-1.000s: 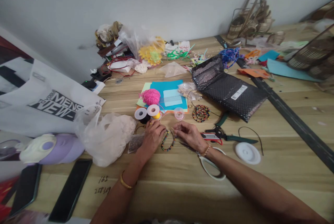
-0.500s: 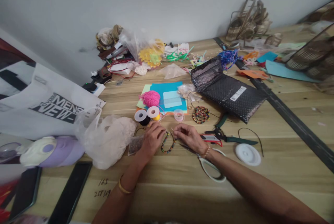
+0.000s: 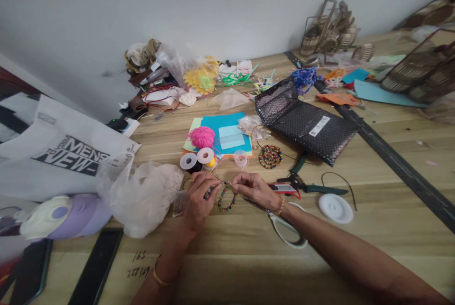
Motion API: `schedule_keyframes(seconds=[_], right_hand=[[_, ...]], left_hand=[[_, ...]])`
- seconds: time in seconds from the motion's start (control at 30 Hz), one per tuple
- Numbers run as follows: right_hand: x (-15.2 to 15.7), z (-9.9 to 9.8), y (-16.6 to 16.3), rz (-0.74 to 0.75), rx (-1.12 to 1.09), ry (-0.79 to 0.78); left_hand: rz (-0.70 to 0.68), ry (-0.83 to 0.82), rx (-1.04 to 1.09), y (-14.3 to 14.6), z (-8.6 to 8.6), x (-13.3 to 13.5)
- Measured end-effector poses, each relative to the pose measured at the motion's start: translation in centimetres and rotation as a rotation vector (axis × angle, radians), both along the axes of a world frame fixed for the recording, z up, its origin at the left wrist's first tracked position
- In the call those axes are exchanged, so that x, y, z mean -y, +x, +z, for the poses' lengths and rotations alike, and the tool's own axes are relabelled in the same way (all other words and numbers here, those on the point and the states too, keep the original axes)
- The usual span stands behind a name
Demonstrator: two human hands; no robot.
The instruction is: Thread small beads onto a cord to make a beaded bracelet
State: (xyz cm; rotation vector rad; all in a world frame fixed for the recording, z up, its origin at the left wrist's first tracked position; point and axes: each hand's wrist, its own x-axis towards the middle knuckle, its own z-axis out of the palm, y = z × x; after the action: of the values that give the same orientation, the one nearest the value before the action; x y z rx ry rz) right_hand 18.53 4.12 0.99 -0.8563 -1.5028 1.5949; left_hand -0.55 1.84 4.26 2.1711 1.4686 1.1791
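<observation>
A loop of multicoloured beads on a string (image 3: 227, 207) hangs down to the wooden table between my hands. My left hand (image 3: 201, 198) is closed in a pinch on one end of this beaded string, and some beads show by its thumb. Opposite it, my right hand (image 3: 258, 189) pinches a thin, straight pale piece (image 3: 230, 183), too small to name for sure. Under the right wrist lie scissors with white handles (image 3: 289, 238), their blades partly hidden. A clear spool (image 3: 241, 158) and a coiled string of beads (image 3: 270, 156) rest just beyond my fingers.
Beyond my hands are thread spools (image 3: 205, 156), pink yarn (image 3: 202, 137) and blue paper (image 3: 227, 122). A utility knife (image 3: 286, 189), green-handled pliers (image 3: 302, 184) and a white spool (image 3: 336, 208) lie to the right. A plastic bag (image 3: 142, 200) sits left, a black bubble mailer (image 3: 305, 124) behind.
The whole view has shifted a little, with most things appearing slightly farther left. My left fingers have curled in more, and beads now show by the thumb. Both hands still pinch.
</observation>
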Motion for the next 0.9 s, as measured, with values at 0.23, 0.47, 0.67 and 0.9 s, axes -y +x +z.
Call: schedule_keyframes(seconds=[0.23,0.47,0.67,0.9], right_hand=[[0.0,-0.1,0.3,0.125,-0.032,-0.055],[0.1,-0.3,0.3,0.15,-0.023,-0.047],[0.1,-0.5,0.3,0.16,-0.022,-0.055],[0.1,-0.4,0.4,0.182,-0.019,-0.048]], left_hand=[[-0.014,-0.763,0.588,0.2,-1.3,-0.2],[-0.022,-0.921,0.872,0.7,-1.7,-0.4],[-0.012,-0.932,0.862,0.9,-1.4,-0.4],[-0.03,-0.921,0.846,0.8,-1.6,-0.4]])
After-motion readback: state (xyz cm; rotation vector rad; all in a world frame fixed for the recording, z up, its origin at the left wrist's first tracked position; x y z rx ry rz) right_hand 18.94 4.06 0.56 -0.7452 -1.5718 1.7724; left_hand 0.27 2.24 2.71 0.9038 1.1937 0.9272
